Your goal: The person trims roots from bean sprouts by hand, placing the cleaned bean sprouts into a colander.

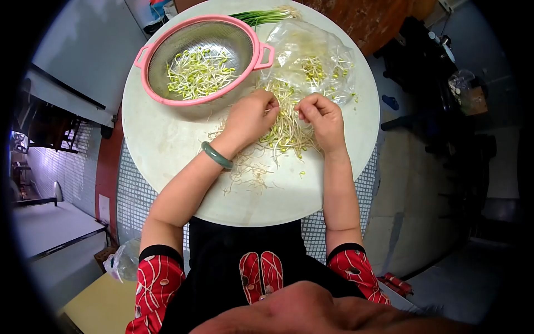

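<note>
A loose pile of bean sprouts (286, 129) with yellow-green heads lies on the round white table (167, 153). Over the pile's left side, my left hand (253, 118), with a green bangle (217, 156) at the wrist, has its fingers curled in a pinch on a bean sprout, mostly hidden by the fingers. Close by on the right, my right hand (324, 119) pinches thumb against forefinger, with a thin pale sprout at the tips. Thin brown root ends (247, 173) are scattered below my left hand. More sprouts (201, 72) sit inside a pink-rimmed mesh colander (167, 100) at the upper left.
A clear plastic bag (311, 47) with sprouts in it lies behind the pile. Green onions (261, 16) rest at the table's far edge. A yellow surface (100, 306) is at the lower left, and a blue slipper (390, 102) lies on the floor at right.
</note>
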A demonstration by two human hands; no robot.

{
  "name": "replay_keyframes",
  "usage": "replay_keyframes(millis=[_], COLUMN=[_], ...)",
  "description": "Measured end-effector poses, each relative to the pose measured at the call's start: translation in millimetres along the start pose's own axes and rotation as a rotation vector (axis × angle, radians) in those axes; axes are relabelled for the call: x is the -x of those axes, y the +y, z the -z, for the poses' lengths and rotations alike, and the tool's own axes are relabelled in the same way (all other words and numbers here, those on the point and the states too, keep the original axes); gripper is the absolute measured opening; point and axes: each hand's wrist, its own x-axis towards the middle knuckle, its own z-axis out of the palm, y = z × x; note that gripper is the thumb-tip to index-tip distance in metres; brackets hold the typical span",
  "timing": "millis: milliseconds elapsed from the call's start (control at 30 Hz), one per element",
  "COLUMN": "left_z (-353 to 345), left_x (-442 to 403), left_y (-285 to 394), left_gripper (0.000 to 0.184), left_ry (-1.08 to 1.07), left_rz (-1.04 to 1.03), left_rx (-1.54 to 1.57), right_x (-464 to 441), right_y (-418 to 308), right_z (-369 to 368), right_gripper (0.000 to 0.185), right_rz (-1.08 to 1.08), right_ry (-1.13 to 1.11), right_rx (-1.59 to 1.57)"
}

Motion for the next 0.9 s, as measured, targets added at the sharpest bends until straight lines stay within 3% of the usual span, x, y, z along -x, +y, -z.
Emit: replay_keyframes(millis=[133, 233, 433, 633, 733, 767, 900], left_z=[12, 18, 10, 10, 13, 13, 12], left_x=[-2, -1, 5, 7, 7, 7, 7], left_y=[-2, 7, 1, -5, -1, -2, -1], left_gripper=[0.008, 0.009, 0.009, 0.021, 0.030, 0.031, 0.028], left_ry=[-0.025, -0.070, -0.268, -0.242, -0.225, -0.225, -0.192], left_rz=[0.129, 0.254, 0.252, 0.235, 0.294, 0.298, 0.355], left_rx=[0.536, 1.062, 1.091, 1.163, 1.186, 1.186, 1.184], right_x=[-7, -6, -5, -4, -9, -10, -9], right_y=[3, 5, 8, 11, 16, 22, 14], right_z=[-5, -6, -17, -9, -4, 1, -4], right_gripper=[0.011, 0.021, 0.022, 0.014, 0.012, 0.012, 0.017], right_rz=[0.005, -0.018, -0.103, 0.043, 0.149, 0.063, -0.079], right_ry=[0.230, 0.151, 0.034, 0.096, 0.317, 0.345, 0.236], right_rx=[0.000, 0.029, -0.031, 0.438, 0.361, 0.199, -0.041])
